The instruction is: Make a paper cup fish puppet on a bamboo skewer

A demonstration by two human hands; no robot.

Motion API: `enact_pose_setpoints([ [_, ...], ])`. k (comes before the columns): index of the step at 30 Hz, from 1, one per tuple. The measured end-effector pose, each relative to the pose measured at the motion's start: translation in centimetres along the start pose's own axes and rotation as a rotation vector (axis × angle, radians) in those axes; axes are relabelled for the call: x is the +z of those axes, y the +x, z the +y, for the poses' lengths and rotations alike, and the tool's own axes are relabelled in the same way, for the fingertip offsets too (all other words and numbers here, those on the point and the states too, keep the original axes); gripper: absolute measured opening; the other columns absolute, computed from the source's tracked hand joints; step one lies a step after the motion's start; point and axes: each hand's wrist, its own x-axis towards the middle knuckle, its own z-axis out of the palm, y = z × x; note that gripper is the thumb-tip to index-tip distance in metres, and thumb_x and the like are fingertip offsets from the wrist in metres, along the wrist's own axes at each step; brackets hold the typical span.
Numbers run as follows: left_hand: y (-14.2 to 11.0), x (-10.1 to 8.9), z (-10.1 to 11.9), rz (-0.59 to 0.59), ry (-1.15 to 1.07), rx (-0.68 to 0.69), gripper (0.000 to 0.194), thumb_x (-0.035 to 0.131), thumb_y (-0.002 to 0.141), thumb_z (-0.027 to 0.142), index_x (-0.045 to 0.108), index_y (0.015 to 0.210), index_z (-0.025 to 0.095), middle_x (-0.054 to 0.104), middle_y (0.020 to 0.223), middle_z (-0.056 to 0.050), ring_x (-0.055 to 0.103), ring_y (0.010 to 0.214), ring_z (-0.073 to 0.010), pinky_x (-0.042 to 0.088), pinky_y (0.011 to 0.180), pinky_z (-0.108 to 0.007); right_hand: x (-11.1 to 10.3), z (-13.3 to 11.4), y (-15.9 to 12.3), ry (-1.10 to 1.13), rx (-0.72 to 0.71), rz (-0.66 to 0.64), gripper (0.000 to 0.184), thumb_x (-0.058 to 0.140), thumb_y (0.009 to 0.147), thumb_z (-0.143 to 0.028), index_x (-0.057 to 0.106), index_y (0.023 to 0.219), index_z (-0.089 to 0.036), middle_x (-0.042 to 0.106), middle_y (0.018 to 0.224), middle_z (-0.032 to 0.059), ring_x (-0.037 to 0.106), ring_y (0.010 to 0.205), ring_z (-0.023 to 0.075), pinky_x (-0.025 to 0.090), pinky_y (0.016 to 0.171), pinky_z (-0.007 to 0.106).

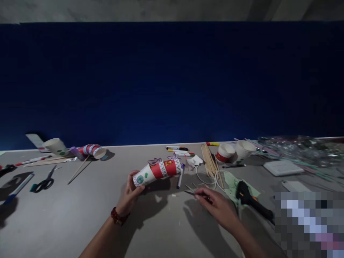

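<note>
My left hand (131, 191) is wrapped around the base of a decorated paper-cup craft (157, 172), several cups joined in a tilted row. White and red bands, green and blue drawings and spiky purple-edged cutouts along its top mark it. My right hand (213, 206) is closed on small scissors (190, 191), whose thin blades point left, slightly apart, below the craft's far end and not touching it. The fingers hide most of the handles. A purple-capped marker (180, 176) lies just beyond the craft's right end.
A black glue gun (254, 200) rests on green paper to the right, with a looped white cord (215, 181) beside it. Wooden sticks (209, 161), paper cups (225, 152) and markers (180, 154) lie behind. Another pair of scissors (45, 182) and a second cup craft (92, 151) are at left.
</note>
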Motion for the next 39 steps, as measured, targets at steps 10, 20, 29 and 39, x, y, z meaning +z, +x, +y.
enact_pose_setpoints([
  [10, 0.5, -1.9, 0.2, 0.02, -0.401, -0.165, 0.05, 0.069, 0.081, 0.028, 0.059, 0.13, 0.027, 0.07, 0.125, -0.007, 0.067, 0.111, -0.0287, 0.059, 0.087, -0.038, -8.9, 4.8, -2.4, -0.313, 0.172, 0.479, 0.034, 0.048, 0.09, -0.052, 0.068, 0.089, -0.025, 0.074, 0.08, 0.0044, 0.069, 0.072, 0.0239, 0.05, 0.063, 0.031],
  [20, -0.7, -2.6, -0.3, -0.239, -0.308, -0.371, 0.047, 0.077, 0.077, 0.029, 0.065, 0.122, 0.022, 0.07, 0.12, -0.014, 0.071, 0.098, -0.0281, 0.058, 0.079, -0.035, -11.0, 5.2, 2.1, -0.733, 0.23, 0.255, 0.03, 0.042, 0.098, -0.036, 0.069, 0.097, -0.023, 0.076, 0.099, 0.0055, 0.07, 0.092, 0.022, 0.049, 0.073, 0.027],
  [29, -1.5, 0.0, 0.7, -0.43, -0.042, -0.241, 0.072, 0.084, 0.069, 0.039, 0.056, 0.132, 0.018, 0.071, 0.103, -0.013, 0.066, 0.089, -0.0258, 0.05, 0.075, -0.032, -9.8, 7.4, 11.7, -0.912, 0.523, 0.15, 0.024, 0.058, 0.098, -0.032, 0.067, 0.109, -0.012, 0.07, 0.11, 0.0114, 0.068, 0.097, 0.023, 0.056, 0.084, 0.04],
  [39, -0.9, -0.3, -0.2, -0.398, -0.162, -0.195, 0.078, 0.082, 0.071, 0.043, 0.05, 0.139, 0.023, 0.069, 0.111, -0.011, 0.069, 0.086, -0.0249, 0.052, 0.074, -0.033, -9.2, 7.8, 13.5, -0.918, 0.464, 0.259, 0.029, 0.058, 0.092, -0.031, 0.073, 0.095, -0.007, 0.074, 0.097, 0.0222, 0.072, 0.094, 0.0328, 0.052, 0.072, 0.037],
])
